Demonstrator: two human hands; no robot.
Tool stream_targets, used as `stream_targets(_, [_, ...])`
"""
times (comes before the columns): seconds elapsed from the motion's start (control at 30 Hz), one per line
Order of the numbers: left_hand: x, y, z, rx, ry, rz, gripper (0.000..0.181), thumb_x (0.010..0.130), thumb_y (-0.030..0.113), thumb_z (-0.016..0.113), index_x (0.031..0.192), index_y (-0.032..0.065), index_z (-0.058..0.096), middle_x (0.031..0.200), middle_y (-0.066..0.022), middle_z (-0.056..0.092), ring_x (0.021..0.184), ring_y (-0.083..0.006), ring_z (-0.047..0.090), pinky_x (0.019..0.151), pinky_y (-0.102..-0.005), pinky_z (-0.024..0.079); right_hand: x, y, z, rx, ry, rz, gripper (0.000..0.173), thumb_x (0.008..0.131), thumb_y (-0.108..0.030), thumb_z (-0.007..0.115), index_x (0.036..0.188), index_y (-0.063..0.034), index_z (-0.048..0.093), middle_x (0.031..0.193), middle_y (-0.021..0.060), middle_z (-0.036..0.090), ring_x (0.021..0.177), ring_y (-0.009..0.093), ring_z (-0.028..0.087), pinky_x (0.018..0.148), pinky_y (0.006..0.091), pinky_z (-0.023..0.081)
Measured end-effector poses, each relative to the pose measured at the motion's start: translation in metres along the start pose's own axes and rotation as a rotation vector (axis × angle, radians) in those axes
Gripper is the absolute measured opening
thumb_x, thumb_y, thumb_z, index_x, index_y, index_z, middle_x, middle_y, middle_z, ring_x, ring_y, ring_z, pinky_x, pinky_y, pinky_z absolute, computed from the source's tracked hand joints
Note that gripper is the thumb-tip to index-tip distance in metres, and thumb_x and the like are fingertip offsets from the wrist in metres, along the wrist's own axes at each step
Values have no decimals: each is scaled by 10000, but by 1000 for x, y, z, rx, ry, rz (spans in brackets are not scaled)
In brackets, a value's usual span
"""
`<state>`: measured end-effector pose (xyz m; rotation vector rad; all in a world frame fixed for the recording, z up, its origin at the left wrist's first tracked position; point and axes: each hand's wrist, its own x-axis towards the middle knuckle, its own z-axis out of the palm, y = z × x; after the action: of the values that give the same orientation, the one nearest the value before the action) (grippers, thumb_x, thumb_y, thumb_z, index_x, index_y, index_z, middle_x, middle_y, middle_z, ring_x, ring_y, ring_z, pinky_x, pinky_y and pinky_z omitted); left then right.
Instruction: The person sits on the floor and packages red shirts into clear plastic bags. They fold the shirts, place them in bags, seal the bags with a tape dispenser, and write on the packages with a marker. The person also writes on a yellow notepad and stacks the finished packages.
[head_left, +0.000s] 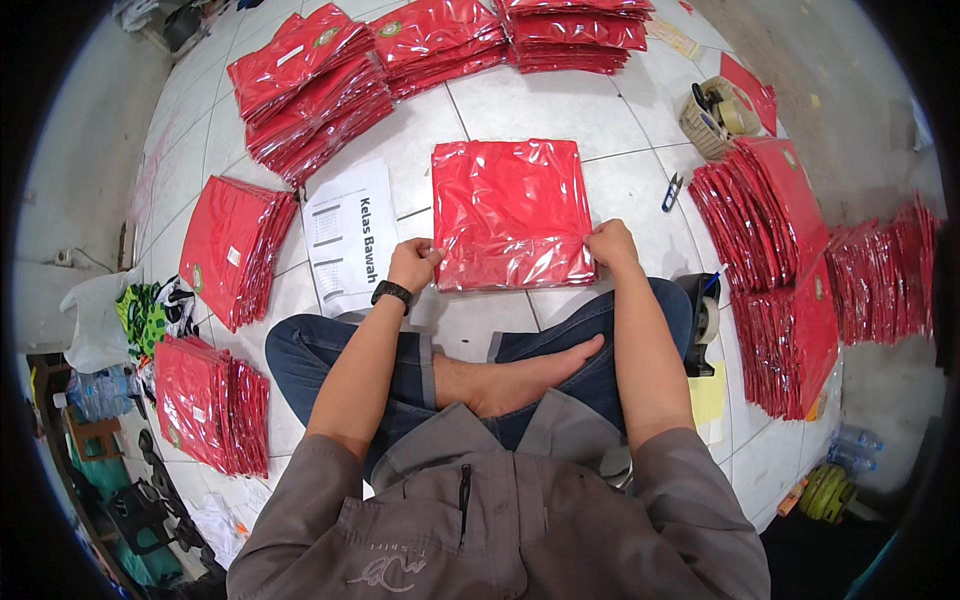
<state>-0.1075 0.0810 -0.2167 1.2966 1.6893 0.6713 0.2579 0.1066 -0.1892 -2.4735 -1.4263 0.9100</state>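
Observation:
A red folded garment in a clear plastic sleeve (514, 202) lies on the white tiled floor before my crossed legs. My left hand (414, 264) pinches its lower left edge between thumb and fingers; a dark watch is on that wrist. At the lower right edge, my right hand (611, 244) grips the plastic in the same way. The sleeve looks shiny and wrinkled, with a band across its near part. Left of it is a printed paper sheet (349, 232) with tables and large lettering, close to my left hand.
Stacks of bagged red garments stand at the far left (311, 90), left (236, 251) and right (787, 217). Thread snips (672, 192) lie right of the sleeve, below a woven basket (705, 124) holding tape. A tape dispenser (703, 322) sits by my right knee.

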Motion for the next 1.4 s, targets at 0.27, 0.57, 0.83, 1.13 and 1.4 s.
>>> stream_targets(0.27, [3,2,1,85,-17,97,317,841,192,730,1048,-45,696,727,-67,669,625,-125,600,566,-303,486,-32,-23,-21,8,-64,89,332,791,-230,697,1038,-8,707,1080,214,696,1045,346,674,885,432,533])
stream_targets(0.57, [25,-63,-21,-179,13,110,421,951,241,637,1294,10,556,1089,-117,642,820,-163,657,666,-253,525,-145,126,-140,529,788,-313,223,851,-111,704,1033,18,695,849,160,715,771,198,696,742,306,542])
stream_targets(0.83, [23,-44,-22,-235,21,59,461,957,265,625,1329,12,525,1187,-110,616,933,-174,629,740,-274,494,-225,350,-270,-496,893,-224,202,821,-130,723,994,-26,725,963,142,694,769,333,670,727,386,548])
stream_targets(1.13, [19,-60,-36,-209,78,93,394,977,228,591,1315,33,535,1083,-64,620,866,-129,613,696,-254,481,-205,360,-302,-49,778,44,195,864,-151,636,1010,-45,709,908,190,693,873,385,657,803,479,516])
stream_targets(1.4, [17,-52,-32,-262,111,111,359,988,226,581,1301,54,540,1052,-29,640,834,-98,614,677,-229,470,-207,351,-298,-383,577,-40,235,823,-99,604,1020,-84,730,916,176,702,894,371,668,825,477,527])
